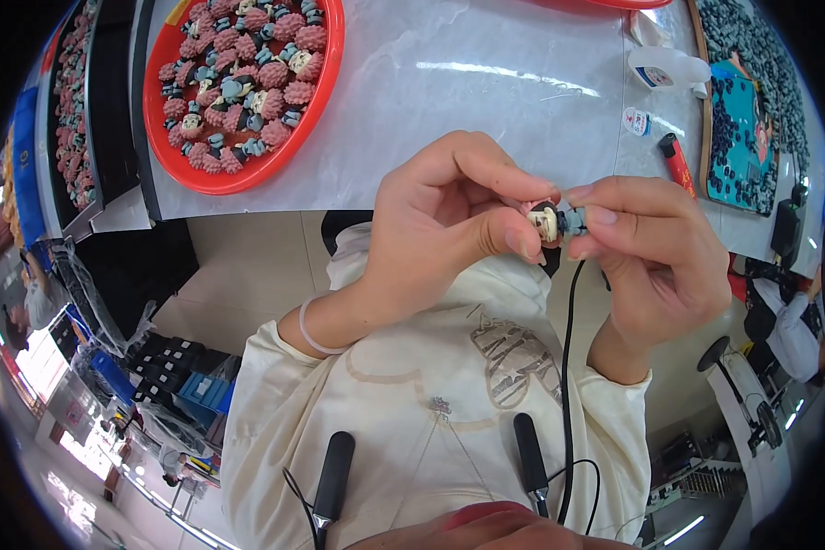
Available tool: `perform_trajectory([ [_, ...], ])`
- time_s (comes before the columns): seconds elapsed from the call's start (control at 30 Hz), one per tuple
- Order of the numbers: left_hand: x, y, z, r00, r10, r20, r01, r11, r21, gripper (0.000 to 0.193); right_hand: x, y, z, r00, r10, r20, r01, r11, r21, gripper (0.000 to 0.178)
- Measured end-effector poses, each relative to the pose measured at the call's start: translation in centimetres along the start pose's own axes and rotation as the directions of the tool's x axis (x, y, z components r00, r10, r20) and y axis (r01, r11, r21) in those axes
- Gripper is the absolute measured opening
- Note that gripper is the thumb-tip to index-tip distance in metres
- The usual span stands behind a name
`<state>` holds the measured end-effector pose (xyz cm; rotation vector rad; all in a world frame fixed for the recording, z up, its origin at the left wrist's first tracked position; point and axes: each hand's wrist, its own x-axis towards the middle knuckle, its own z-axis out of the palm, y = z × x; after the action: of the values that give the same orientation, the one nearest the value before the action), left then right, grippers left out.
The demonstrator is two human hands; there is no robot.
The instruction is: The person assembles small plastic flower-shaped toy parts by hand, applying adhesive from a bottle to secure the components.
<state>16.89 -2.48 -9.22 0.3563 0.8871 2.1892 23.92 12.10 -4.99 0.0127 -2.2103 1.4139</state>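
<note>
In front of my chest, both hands hold one small toy figurine. Thumb and fingers of my left hand (431,220) pinch its cream and dark head (543,221), with a bit of pink showing at the fingertips. The figurine's grey-blue body (573,221) is gripped between the thumb and fingers of my right hand (660,243). Head and body touch at a dark collar; whether they are fully joined I cannot tell. Fingertips cover part of the figurine.
A red round tray (337,73) full of similar pink-haired figurines stands on the grey table (412,110) at left. On the right lie a white bottle (667,70), a small labelled bottle (636,121), a red-and-black cylinder (676,165) and a wooden-edged tray (706,119) of small grey-blue pieces.
</note>
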Motion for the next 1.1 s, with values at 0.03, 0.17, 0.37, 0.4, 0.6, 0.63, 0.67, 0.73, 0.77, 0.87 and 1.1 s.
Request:
perform_trajectory([
  [0.03,-0.1,-0.1,0.0,1.000,-0.002,-0.001,0.002,1.000,-0.003,0.022,-0.1,0.0,0.0,1.000,-0.013,0.004,0.013,1.000,-0.008,0.012],
  [0.17,0.0,0.1,0.0,0.999,0.041,-0.031,-0.037,0.995,0.098,0.022,0.1,-0.1,0.2,0.998,-0.063,0.011,0.064,0.995,-0.076,0.011],
  [0.37,0.0,0.5,-0.1,0.998,0.042,-0.048,-0.036,0.993,0.113,0.021,0.3,0.3,0.5,0.996,-0.086,0.024,0.088,0.993,-0.075,0.011],
  [0.4,0.0,0.6,-0.1,0.998,0.026,-0.055,-0.021,0.994,0.105,0.021,0.3,0.3,0.6,0.997,-0.071,0.019,0.073,0.995,-0.074,0.011],
  [0.6,0.6,1.9,0.1,0.993,-0.083,-0.078,0.099,0.970,0.224,0.029,0.1,0.8,1.5,0.990,-0.138,0.019,0.139,0.984,-0.113,0.020],
  [0.63,0.8,1.9,-0.4,0.997,-0.077,-0.030,0.082,0.974,0.211,0.037,0.0,0.8,1.7,0.988,-0.140,0.068,0.150,0.969,-0.198,0.020],
  [0.67,0.9,2.5,-0.8,0.998,-0.057,-0.038,0.065,0.969,0.239,0.037,-0.2,0.6,1.7,0.984,-0.164,0.062,0.173,0.970,-0.172,0.020],
  [0.73,1.0,4.0,-1.0,0.995,-0.006,0.095,-0.030,0.930,0.367,0.034,-0.4,0.2,1.3,0.992,-0.122,0.039,0.127,0.972,-0.196,0.021],
  [0.77,1.2,5.5,-1.4,0.991,0.058,0.118,-0.112,0.842,0.528,0.031,-0.6,0.4,0.8,0.991,-0.129,0.020,0.131,0.968,-0.216,0.020],
  [0.87,1.7,9.3,-4.2,0.941,0.333,0.058,-0.182,0.356,0.916,0.028,-1.0,0.7,-0.3,0.990,-0.045,-0.131,0.014,0.973,-0.231,0.017],
  [1.1,1.0,13.3,-6.0,0.961,0.232,0.150,-0.036,-0.434,0.900,0.019,-0.6,1.2,-0.4,0.998,-0.037,-0.057,0.019,0.957,-0.291,0.018],
])
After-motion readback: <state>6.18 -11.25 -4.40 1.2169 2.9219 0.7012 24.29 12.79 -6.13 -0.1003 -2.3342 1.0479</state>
